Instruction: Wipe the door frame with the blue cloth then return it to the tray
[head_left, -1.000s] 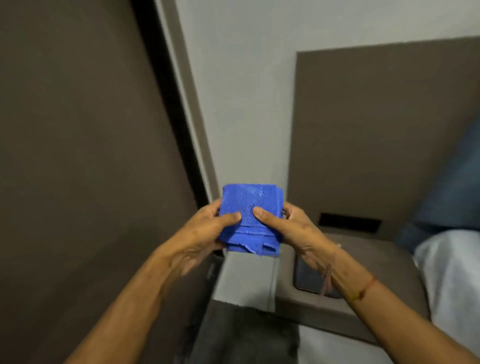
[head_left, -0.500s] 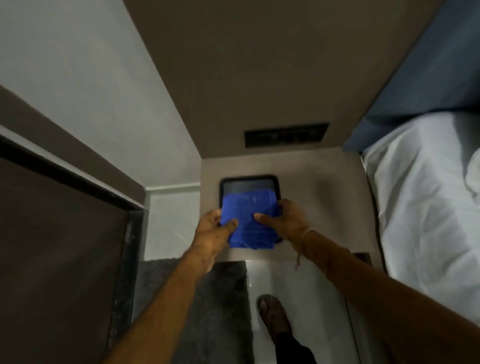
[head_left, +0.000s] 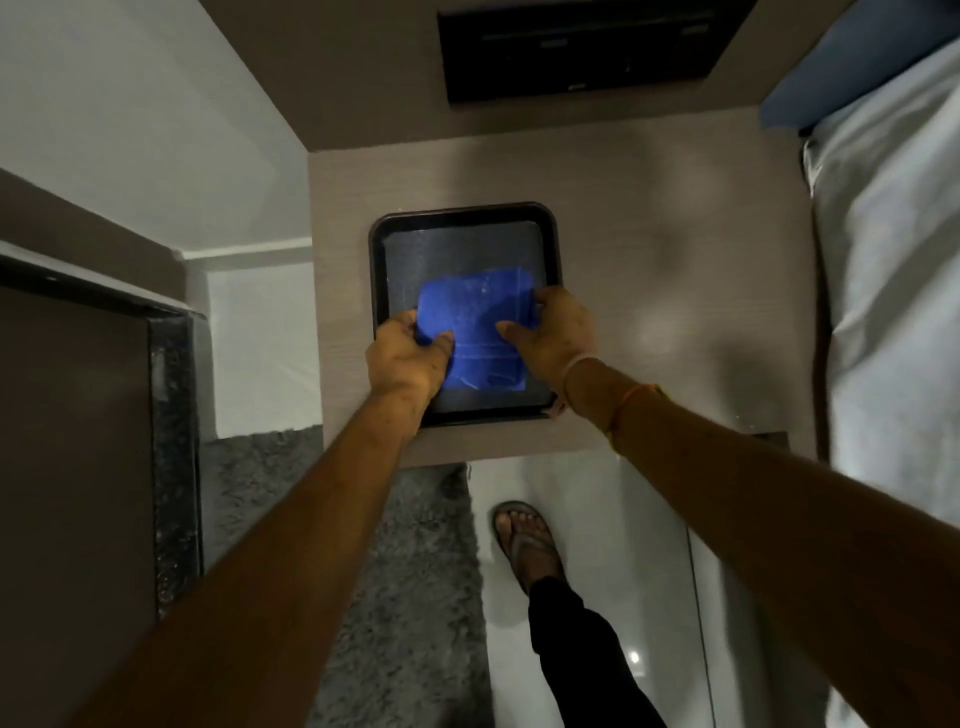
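At the far left a dark brown door frame with a speckled stone edge is seen, and beside it a shaggy grey floor mat is laid. The left hand is closed on the left edge of the folded blue terry cloth, thumb on top. The cloth is held low inside the shallow, black, round-cornered tray on the pale wood-grain tabletop; whether it already rests on the tray floor cannot be told. It is judged light, soft and limp, so opposite edges are best pinched to keep the folds together. The right hand is closed on its right edge. White bed linen lies at right.
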